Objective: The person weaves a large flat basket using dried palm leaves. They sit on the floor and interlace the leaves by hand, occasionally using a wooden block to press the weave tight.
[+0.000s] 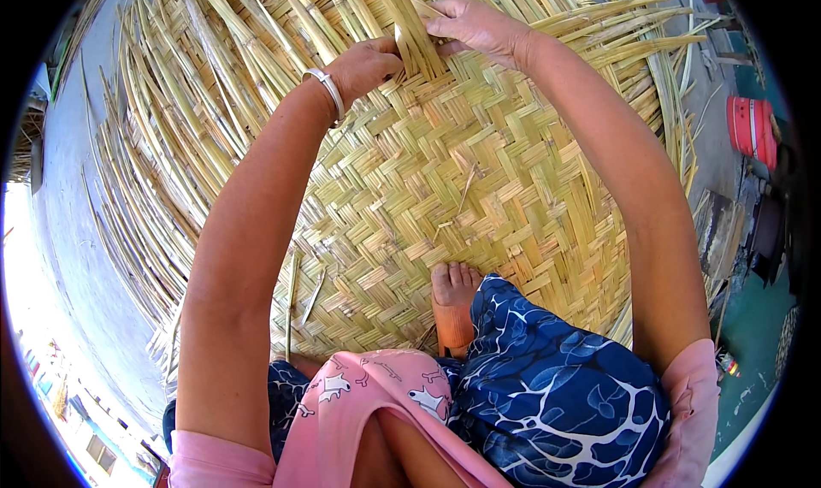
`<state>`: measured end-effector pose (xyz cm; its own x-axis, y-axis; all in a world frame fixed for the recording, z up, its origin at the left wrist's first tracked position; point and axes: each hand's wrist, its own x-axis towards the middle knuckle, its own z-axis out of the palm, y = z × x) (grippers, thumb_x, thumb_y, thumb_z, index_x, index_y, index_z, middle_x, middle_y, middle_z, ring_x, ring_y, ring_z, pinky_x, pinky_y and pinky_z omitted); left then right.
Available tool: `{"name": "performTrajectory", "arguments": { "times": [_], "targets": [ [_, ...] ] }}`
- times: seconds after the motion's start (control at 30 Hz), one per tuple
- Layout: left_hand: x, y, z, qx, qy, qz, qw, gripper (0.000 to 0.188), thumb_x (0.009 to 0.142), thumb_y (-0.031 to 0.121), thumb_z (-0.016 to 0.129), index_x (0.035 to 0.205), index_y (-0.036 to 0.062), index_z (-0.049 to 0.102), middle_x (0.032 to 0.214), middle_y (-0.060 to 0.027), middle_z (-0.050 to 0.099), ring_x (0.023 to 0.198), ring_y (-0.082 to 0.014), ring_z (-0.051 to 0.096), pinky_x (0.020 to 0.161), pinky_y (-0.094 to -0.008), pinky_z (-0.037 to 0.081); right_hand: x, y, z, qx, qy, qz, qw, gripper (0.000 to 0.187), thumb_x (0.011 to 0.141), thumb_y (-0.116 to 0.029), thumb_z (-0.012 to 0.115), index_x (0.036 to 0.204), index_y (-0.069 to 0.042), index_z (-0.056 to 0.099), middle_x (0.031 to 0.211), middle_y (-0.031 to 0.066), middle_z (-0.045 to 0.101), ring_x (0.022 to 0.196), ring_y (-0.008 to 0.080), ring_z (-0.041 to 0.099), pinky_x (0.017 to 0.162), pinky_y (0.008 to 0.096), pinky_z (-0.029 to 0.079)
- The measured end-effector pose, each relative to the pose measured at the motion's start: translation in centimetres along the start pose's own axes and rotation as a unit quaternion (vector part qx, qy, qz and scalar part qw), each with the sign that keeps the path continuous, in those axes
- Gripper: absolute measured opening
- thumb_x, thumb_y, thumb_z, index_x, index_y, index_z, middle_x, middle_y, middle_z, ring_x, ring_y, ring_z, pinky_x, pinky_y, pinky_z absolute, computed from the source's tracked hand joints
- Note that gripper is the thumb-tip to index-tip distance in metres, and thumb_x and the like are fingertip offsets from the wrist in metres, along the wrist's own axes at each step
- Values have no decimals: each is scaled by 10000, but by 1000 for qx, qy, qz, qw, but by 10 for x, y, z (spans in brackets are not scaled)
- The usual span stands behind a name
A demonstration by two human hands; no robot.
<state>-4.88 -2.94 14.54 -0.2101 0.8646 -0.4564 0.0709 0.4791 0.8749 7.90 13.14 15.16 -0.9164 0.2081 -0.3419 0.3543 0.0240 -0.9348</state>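
A large mat (pixel 445 180) of flattened, split reed, woven in a zigzag pattern, spreads out before me. At its far part a raised bunch of flat reed strips (pixel 402 22) stands up from the weave between my hands. My left hand (pixel 366 67), with a white bangle (pixel 329 94) at the wrist, is curled closed at the left side of these strips. From the right, my right hand (pixel 481 33) reaches to their other side, thumb and fingers bent in at the edge. Some fingertips of both hands are hidden by the strips.
Long unwoven reed ends (pixel 162 120) fan out from the mat's left side, and more reed ends (pixel 633 26) stick out at the far right. My bare foot (pixel 453 287) rests on the mat. A red bag-like item (pixel 753 133) lies at the right on the floor.
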Motion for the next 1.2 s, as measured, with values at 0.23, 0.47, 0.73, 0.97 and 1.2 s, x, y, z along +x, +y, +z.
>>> {"name": "performTrajectory", "arguments": {
  "times": [0.23, 0.47, 0.73, 0.97, 1.2],
  "targets": [
    [10, -9, 13, -47, 99, -32, 993, 317, 804, 195, 628, 1078, 36, 635, 894, -14, 637, 793, -117, 537, 767, -249, 414, 1, 4, 2, 30, 20, 7, 999, 431, 916, -241, 534, 1252, 20, 466, 1129, 85, 574, 1030, 157, 566, 905, 325, 473],
    [-2, -7, 19, -16, 142, 16, 990, 319, 803, 158, 625, 1078, -4, 622, 937, -44, 647, 886, -146, 574, 849, -265, 435, 3, -3, 6, 75, 19, 6, 997, 376, 880, -186, 529, 1205, 1, 495, 1079, 75, 583, 1016, 161, 572, 909, 319, 469],
    [7, -8, 18, 148, 141, 43, 978, 390, 708, 143, 637, 1052, -34, 590, 919, -188, 655, 846, -269, 631, 785, -325, 488, 5, -1, 1, 120, 15, 27, 992, 313, 867, -153, 520, 1163, -51, 517, 1033, 50, 588, 958, 152, 589, 895, 315, 473],
    [-7, -2, 28, 262, 213, 47, 940, 309, 708, 122, 608, 970, -39, 575, 870, -236, 635, 836, -357, 621, 779, -395, 489, 5, 2, 1, 171, 31, 43, 984, 244, 874, -142, 501, 1103, -60, 528, 1020, 47, 596, 925, 153, 604, 846, 308, 489],
    [-6, -3, 29, 288, 221, 51, 930, 290, 716, 122, 598, 953, -42, 560, 859, -239, 632, 830, -360, 622, 771, -399, 493, 0, 3, 5, 155, 39, 48, 986, 207, 877, -142, 485, 1058, -51, 528, 985, 50, 598, 886, 155, 607, 812, 310, 492]
  ]
}}
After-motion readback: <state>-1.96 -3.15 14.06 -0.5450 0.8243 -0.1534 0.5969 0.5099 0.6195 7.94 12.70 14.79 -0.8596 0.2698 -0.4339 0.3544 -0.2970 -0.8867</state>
